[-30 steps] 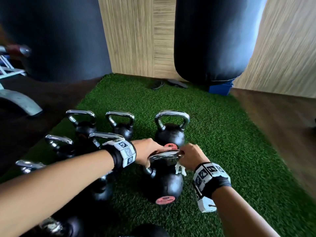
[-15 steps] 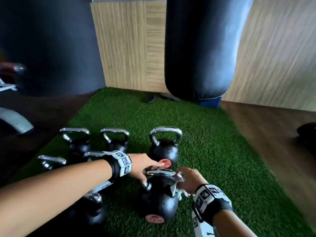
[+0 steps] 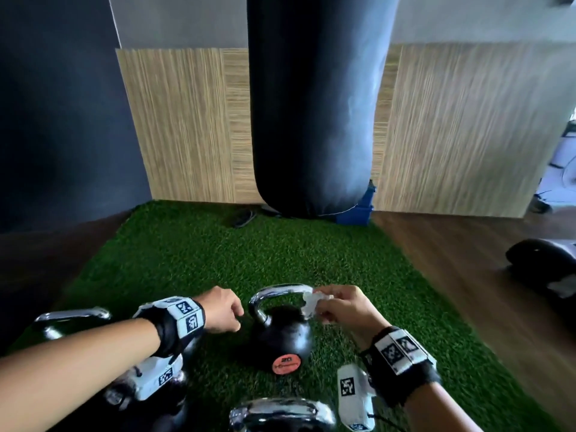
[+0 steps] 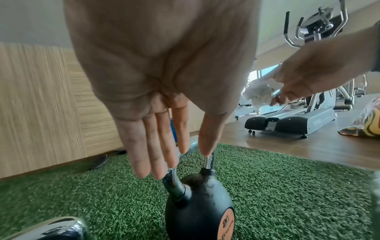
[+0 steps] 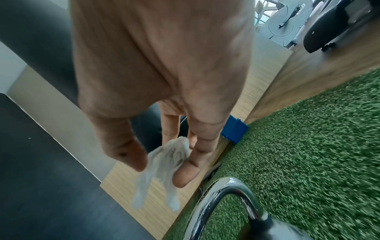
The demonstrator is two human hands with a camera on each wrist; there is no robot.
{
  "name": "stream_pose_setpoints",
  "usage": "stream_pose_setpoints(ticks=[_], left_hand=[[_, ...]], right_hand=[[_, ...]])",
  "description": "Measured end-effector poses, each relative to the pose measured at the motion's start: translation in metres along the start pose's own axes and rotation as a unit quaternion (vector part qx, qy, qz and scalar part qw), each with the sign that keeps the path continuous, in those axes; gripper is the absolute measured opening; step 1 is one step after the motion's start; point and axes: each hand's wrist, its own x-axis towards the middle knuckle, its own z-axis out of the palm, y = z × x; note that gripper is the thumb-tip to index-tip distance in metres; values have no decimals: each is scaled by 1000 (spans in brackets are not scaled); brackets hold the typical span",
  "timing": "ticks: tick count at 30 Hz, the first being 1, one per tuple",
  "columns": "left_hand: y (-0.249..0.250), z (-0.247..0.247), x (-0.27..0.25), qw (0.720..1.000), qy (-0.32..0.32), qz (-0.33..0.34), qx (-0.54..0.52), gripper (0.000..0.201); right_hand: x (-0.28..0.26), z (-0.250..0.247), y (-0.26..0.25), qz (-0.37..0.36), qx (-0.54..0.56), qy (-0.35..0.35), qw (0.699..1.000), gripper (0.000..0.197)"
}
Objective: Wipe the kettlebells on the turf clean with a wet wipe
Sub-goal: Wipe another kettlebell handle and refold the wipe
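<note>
Wet wipe (image 5: 164,164) — seemingly off kettlebell (image 3: 282,335)

Dim daylit views, motion-blurred, edges fisheye-warped.

Both hands have come off the near kettlebell (image 3: 282,413), whose chrome handle now lies at the bottom edge of the head view. The right hand (image 3: 344,310) has carried the crumpled wet wipe (image 3: 311,302) forward to the right end of the handle of the kettlebell with the orange disc (image 3: 280,338); the left hand (image 3: 223,310), fingers now extended, has moved beside that handle's left end. The view has tipped upward, showing more of the hanging punch bag (image 3: 314,104).
</note>
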Motion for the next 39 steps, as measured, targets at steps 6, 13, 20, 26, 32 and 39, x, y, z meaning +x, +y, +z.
stream_pose_setpoints(ticks=[6,13,20,26,32,39], left_hand=[[-24,74,100,992,-72,-54,-94,122],[-11,175,150,920,5,-80,-383,119],[20,202,181,802,102,-128,-575,51],[15,216,198,807,146,-130,-557,62],[2,207,205,825,122,-28,-551,28],[5,213,206,796,126,-32,-591,38]], right_hand=[[75,5,34,-36,-5,58,998,11],[130,19,52,-119,-186,99,970,25],[140,21,54,-166,-304,124,930,21],[147,25,54,-250,-384,147,877,27],[143,41,58,-273,-386,158,867,22],[147,76,61,-264,-468,46,842,19]])
